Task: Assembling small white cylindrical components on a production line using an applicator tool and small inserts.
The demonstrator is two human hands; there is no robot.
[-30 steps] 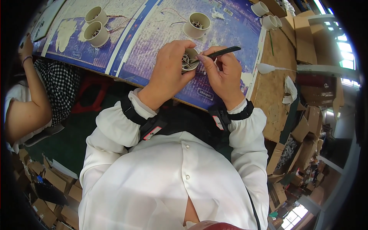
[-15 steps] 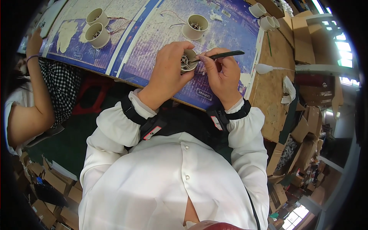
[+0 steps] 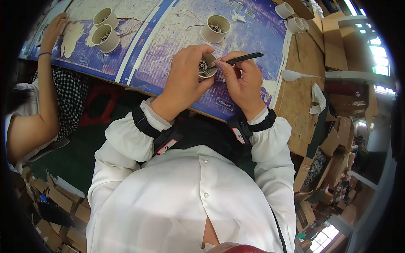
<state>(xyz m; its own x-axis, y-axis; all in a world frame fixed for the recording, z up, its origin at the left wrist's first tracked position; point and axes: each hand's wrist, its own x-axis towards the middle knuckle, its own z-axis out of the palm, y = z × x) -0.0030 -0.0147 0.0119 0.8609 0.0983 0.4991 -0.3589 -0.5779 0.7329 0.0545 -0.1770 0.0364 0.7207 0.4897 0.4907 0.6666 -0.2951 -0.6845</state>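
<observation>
My left hand (image 3: 184,78) is wrapped round a cream cup-shaped housing (image 3: 209,58), tilted so that its open end faces me. Inside it sits a small motor-like part (image 3: 203,66) with metal spokes. Between the thumb and fingers of my right hand (image 3: 244,82) is a slim black tool that looks like tweezers (image 3: 246,58). Its thin tip reaches into the housing's opening near the part, though exactly what it touches is too small to tell. Just beyond my hands, a similar housing (image 3: 215,37) stands upright with thin wires beside it.
Two more housings (image 3: 106,43) with reddish wires stand at the left. Several white cups (image 3: 284,10) lie at the far right, near a white squeeze bulb (image 3: 291,75). Blue printed cardboard (image 3: 160,63) covers the table. At the left, another person's arm (image 3: 47,84) reaches onto it.
The black tool's rear end has swung slightly left and up, with my right hand shifting a little left. My left hand barely moves. The other person's hand has moved farther onto the table.
</observation>
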